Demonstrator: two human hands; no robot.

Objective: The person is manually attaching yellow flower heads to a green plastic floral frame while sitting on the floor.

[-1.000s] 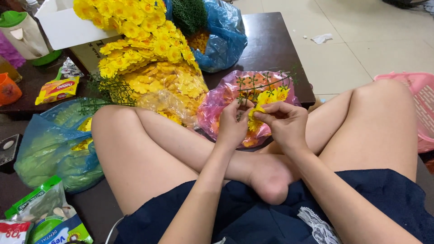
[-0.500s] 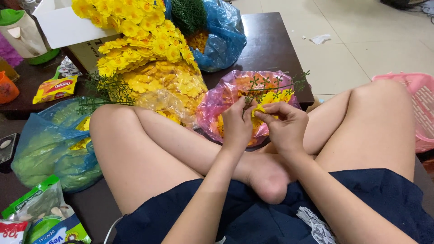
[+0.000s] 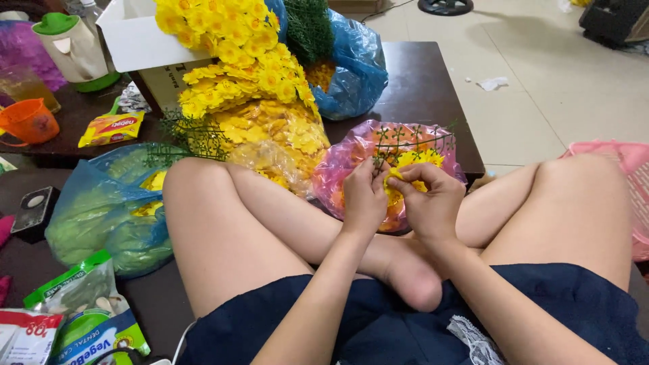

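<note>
I sit cross-legged on a dark low table (image 3: 419,88). My left hand (image 3: 364,197) and my right hand (image 3: 427,200) meet above a pink plastic bag (image 3: 345,162) of yellow petals. Both pinch a small yellow artificial flower (image 3: 395,180) fitted on a green plastic stem (image 3: 412,143) with several branching tips. The stem reaches up and to the right from my fingers. Other yellow blooms (image 3: 420,158) sit on the stem just above my right hand.
A big heap of yellow artificial flowers (image 3: 250,88) lies left of the pink bag, a blue bag (image 3: 351,74) behind it. Another blue bag of green parts (image 3: 101,209) sits by my left knee. An orange cup (image 3: 30,122), snack packets (image 3: 108,128), a pink basket (image 3: 635,169).
My hands stay together at the same spot; the fingers have shifted slightly on the yellow flower. The view has tilted a little.
</note>
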